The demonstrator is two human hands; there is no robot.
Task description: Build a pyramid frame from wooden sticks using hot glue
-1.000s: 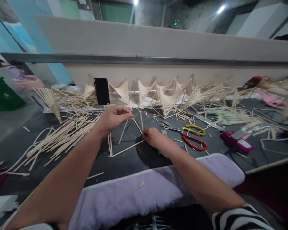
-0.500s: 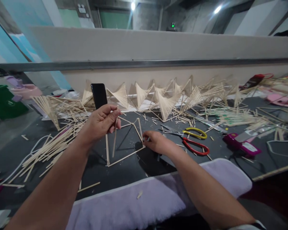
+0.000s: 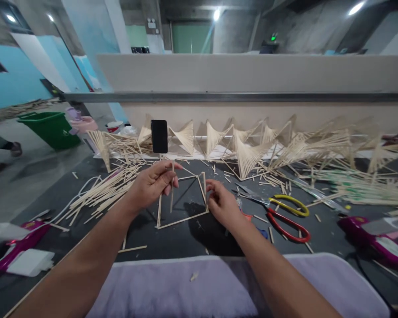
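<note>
A small frame of thin wooden sticks (image 3: 182,218) stands on the dark table in front of me. My left hand (image 3: 152,184) pinches a single loose stick (image 3: 172,196) upright, just left of the frame's top. My right hand (image 3: 223,204) rests at the frame's right corner, fingers touching its upright stick (image 3: 204,190). Both forearms reach in from the bottom of the view.
A heap of loose sticks (image 3: 101,194) lies to the left. Finished fan-shaped stick pieces (image 3: 248,150) line the back wall, with a black phone (image 3: 159,136) propped among them. Yellow scissors (image 3: 290,204) and red scissors (image 3: 287,224) lie right. A purple glue gun (image 3: 374,238) is farther right, a lilac cushion (image 3: 182,287) in front.
My head turned left, so the table shifted right in view. My left hand brought the loose stick more upright beside the frame. My right hand stayed at the frame's right corner.
</note>
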